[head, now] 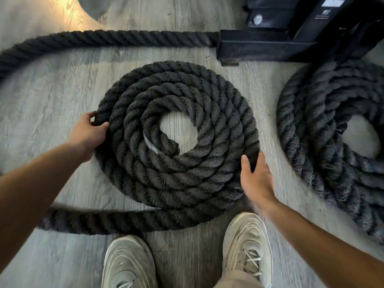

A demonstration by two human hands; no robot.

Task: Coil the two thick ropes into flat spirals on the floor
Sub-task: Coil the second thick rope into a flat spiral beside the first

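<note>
A thick black rope lies as a flat spiral (pixel 207 113) on the grey wood floor, with a small bare gap in its middle. Its loose tail (pixel 99 221) runs off to the left below the spiral. My left hand (pixel 90 134) grips the outer turn on the spiral's left edge. My right hand (pixel 256 177) hovers open at the lower right edge, fingers spread and slightly blurred, just touching or nearly touching the outer turn. A second black rope coil (pixel 315 142) sits at the right, partly cut off by the frame.
A long stretch of rope (pixel 104 38) runs along the top towards a black metal rack base (pixel 270 44) at the upper right. My two pale sneakers (pixel 247 246) stand at the bottom, right below the spiral and its tail.
</note>
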